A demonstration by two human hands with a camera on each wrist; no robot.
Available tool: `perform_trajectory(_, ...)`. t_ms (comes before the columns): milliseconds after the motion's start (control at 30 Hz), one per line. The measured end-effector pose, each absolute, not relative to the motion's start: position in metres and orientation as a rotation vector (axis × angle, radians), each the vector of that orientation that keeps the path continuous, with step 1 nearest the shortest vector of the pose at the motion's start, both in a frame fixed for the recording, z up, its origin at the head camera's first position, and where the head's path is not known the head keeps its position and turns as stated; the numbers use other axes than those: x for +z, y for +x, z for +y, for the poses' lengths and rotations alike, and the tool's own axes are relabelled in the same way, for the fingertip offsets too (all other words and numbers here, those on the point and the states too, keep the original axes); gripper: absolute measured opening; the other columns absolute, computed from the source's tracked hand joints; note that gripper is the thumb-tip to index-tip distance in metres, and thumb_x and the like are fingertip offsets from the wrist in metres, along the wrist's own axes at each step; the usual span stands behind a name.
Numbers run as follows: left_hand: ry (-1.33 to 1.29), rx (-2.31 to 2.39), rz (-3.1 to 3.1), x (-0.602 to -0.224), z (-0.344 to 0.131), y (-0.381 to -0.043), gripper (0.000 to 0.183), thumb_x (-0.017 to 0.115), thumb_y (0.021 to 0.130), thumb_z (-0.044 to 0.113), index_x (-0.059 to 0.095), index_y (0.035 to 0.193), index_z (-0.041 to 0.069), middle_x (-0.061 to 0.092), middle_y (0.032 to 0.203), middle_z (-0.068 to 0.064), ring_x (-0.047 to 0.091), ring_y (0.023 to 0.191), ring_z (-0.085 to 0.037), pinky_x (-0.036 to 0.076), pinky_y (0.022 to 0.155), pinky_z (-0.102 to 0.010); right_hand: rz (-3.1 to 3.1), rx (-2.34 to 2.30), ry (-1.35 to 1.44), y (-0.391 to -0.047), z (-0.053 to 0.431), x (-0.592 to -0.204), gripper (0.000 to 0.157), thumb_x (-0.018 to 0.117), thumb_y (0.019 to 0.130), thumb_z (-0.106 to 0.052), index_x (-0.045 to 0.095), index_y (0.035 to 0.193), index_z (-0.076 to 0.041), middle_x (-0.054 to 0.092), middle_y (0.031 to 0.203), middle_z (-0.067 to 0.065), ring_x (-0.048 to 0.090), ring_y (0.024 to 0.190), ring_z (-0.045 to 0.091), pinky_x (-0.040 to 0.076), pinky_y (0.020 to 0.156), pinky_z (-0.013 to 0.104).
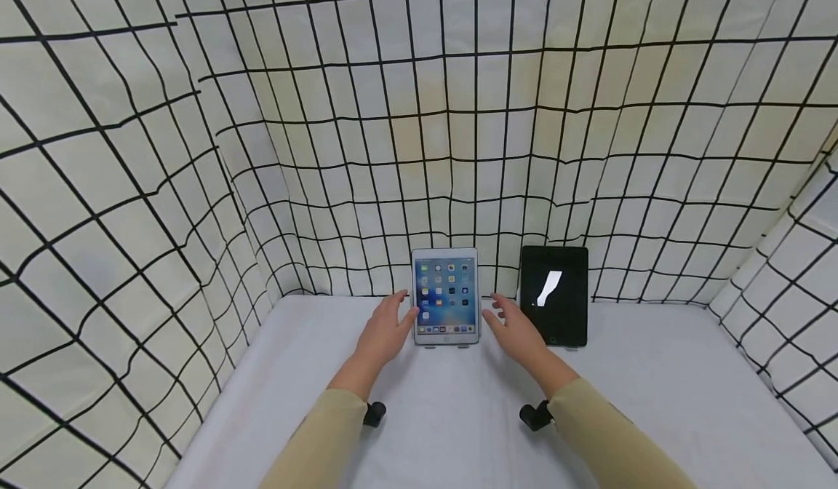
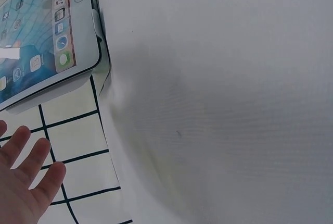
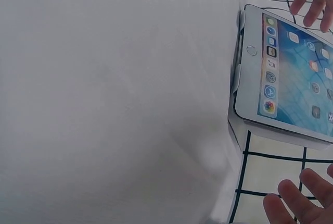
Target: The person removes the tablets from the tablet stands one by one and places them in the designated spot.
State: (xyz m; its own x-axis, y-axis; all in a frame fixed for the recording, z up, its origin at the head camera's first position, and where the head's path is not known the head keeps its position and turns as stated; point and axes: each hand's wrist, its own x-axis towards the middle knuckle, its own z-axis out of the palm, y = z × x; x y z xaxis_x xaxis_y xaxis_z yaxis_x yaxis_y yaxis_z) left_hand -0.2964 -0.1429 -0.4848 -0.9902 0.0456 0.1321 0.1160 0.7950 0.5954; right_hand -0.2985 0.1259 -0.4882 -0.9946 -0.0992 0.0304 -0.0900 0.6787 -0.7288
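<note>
A white tablet (image 1: 447, 296) with a lit home screen of app icons leans upright on a small stand (image 2: 104, 65) at the back of the white table. My left hand (image 1: 385, 332) is at its left side, fingers spread and fairly straight. In the head view the left thumb overlaps the tablet's edge; the left wrist view shows a gap between fingers and tablet. On the other side, my right hand (image 1: 519, 336) hovers with fingers loosely extended, apart from the tablet and holding nothing. Behind that hand stands a black tablet (image 1: 568, 296) with a dark screen and a bright reflection.
White walls with a black grid (image 1: 458, 132) enclose the back and both sides of the table. The white-covered tabletop (image 1: 452, 416) stretches in front of the tablets. A small black wrist camera (image 1: 535, 416) sits at the right cuff, another (image 1: 374, 414) at the left.
</note>
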Motion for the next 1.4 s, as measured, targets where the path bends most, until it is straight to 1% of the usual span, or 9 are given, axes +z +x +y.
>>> perform_trajectory(133,-0.111,-0.956,-2.877,-0.484,-0.143,-0.302,0.062,0.048,0.102,0.048,0.036,0.153,0.014,0.040,0.152,-0.013,0.038,0.140,-0.033,0.034,0.111,-0.053,2.863,-1.247,-0.191,-0.304,0.123,-0.488,0.060,0.050,0.103,-0.041,0.032,0.155,-0.017,0.048,0.146,0.014,0.049,0.131,0.034,0.043,0.102,0.056)
perform_trajectory(267,-0.110,-0.959,-2.885,-0.483,-0.144,-0.306,0.063,0.047,0.103,0.048,0.034,0.154,0.014,0.039,0.153,-0.012,0.037,0.141,-0.032,0.033,0.112,-0.052,2.844,-1.252,-0.224,-0.309,0.121,-0.488,0.062,0.050,0.103,-0.043,0.029,0.157,-0.021,0.047,0.147,0.013,0.048,0.132,0.034,0.044,0.102,0.055)
perform_trajectory(400,-0.117,-0.975,-2.884,-0.481,-0.144,-0.310,0.064,0.047,0.103,0.048,0.032,0.155,0.014,0.039,0.153,-0.012,0.037,0.140,-0.033,0.033,0.112,-0.053,2.835,-1.252,-0.212,-0.314,0.120,-0.489,0.064,0.050,0.102,-0.044,0.025,0.158,-0.025,0.045,0.149,0.011,0.047,0.133,0.032,0.043,0.102,0.055)
perform_trajectory(567,-0.104,-1.012,-2.885,-0.483,-0.141,-0.314,0.065,0.047,0.102,0.049,0.032,0.155,0.015,0.040,0.152,-0.012,0.037,0.141,-0.032,0.033,0.112,-0.052,2.839,-1.255,-0.205,-0.320,0.117,-0.490,0.064,0.049,0.103,-0.042,0.023,0.159,-0.025,0.045,0.149,0.012,0.047,0.132,0.033,0.043,0.102,0.055)
perform_trajectory(700,-0.130,-1.040,-2.902,-0.485,-0.137,-0.315,0.065,0.048,0.102,0.049,0.031,0.156,0.015,0.039,0.153,-0.013,0.036,0.141,-0.033,0.033,0.112,-0.053,2.828,-1.265,-0.193,-0.323,0.113,-0.489,0.065,0.051,0.103,-0.040,0.023,0.159,-0.025,0.044,0.149,0.013,0.047,0.132,0.034,0.043,0.102,0.056)
perform_trajectory(833,-0.141,-1.050,-2.913,-0.487,-0.136,-0.314,0.066,0.048,0.102,0.049,0.030,0.156,0.016,0.038,0.154,-0.012,0.036,0.142,-0.032,0.034,0.111,-0.053,2.813,-1.281,-0.175,-0.324,0.109,-0.488,0.065,0.053,0.102,-0.040,0.024,0.159,-0.025,0.045,0.148,0.013,0.047,0.131,0.034,0.043,0.102,0.056)
perform_trajectory(967,-0.139,-1.052,-2.908,-0.487,-0.136,-0.314,0.067,0.048,0.102,0.049,0.029,0.156,0.015,0.037,0.155,-0.012,0.035,0.143,-0.032,0.033,0.112,-0.052,2.800,-1.299,-0.170,-0.326,0.107,-0.488,0.066,0.054,0.102,-0.040,0.024,0.159,-0.026,0.046,0.146,0.013,0.048,0.129,0.033,0.044,0.101,0.055)
perform_trajectory(1167,-0.133,-1.073,-2.889,-0.486,-0.134,-0.314,0.067,0.048,0.102,0.049,0.028,0.157,0.017,0.035,0.156,-0.012,0.034,0.143,-0.032,0.032,0.112,-0.053,2.773,-1.358,-0.143,-0.326,0.105,-0.489,0.067,0.056,0.101,-0.038,0.023,0.159,-0.029,0.048,0.143,0.011,0.051,0.123,0.030,0.048,0.096,0.050)
perform_trajectory(1400,-0.121,-1.136,-2.848,-0.490,-0.132,-0.314,0.068,0.049,0.101,0.051,0.027,0.158,0.021,0.036,0.155,-0.009,0.039,0.140,-0.029,0.035,0.110,-0.053,2.730,-1.455,-0.118,-0.322,0.103,-0.488,0.066,0.058,0.100,-0.034,0.027,0.158,-0.028,0.052,0.143,0.011,0.054,0.120,0.029,0.049,0.094,0.051)
